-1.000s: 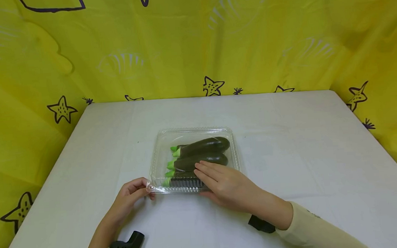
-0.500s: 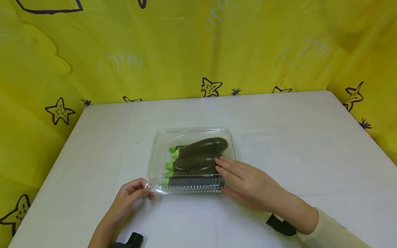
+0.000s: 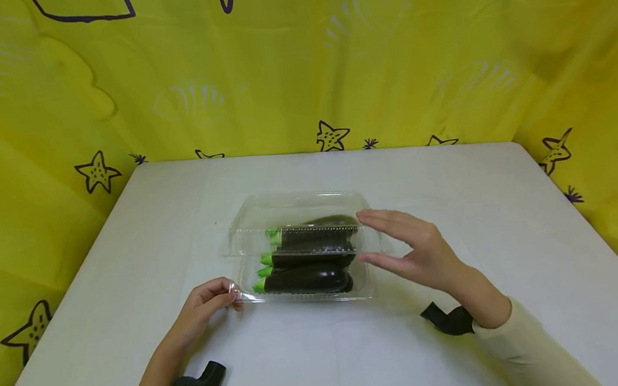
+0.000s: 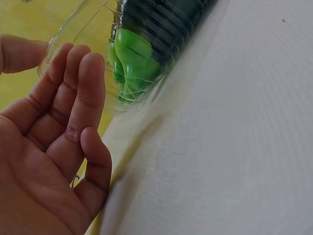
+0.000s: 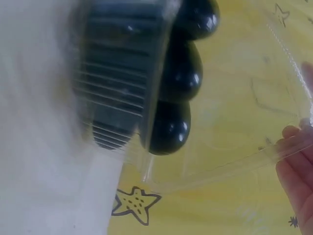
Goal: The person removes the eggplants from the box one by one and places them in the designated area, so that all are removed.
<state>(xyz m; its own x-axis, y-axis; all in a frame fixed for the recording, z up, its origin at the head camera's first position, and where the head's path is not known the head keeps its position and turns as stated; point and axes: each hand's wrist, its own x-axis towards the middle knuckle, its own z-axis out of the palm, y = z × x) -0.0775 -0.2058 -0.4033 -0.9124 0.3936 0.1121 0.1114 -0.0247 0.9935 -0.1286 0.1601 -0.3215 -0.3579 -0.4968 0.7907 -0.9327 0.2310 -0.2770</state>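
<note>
A clear plastic clamshell container (image 3: 316, 299) holds several dark eggplants (image 3: 304, 279) with green stem ends, lying side by side. Its hinged lid (image 3: 299, 201) is tilted up at the front, leaving the nearest eggplant uncovered. My left hand (image 3: 207, 305) pinches the front left corner of the container between thumb and fingers. At the lid's right side, my right hand (image 3: 423, 248) holds the raised edge, fingers above and thumb below. In the right wrist view, the right fingers (image 5: 296, 159) are at the lid's rim, and rounded eggplant ends (image 5: 168, 127) show under it.
The container rests on a white-covered table (image 3: 448, 189). A yellow curtain (image 3: 279, 69) printed with starfish and shells surrounds the table's back and sides. Black wrist mounts (image 3: 200, 381) are strapped to both wrists.
The lid has swung up from lying closed over the eggplants. My right hand has moved right from over the lid and lifted its edge. The left hand stays at the corner.
</note>
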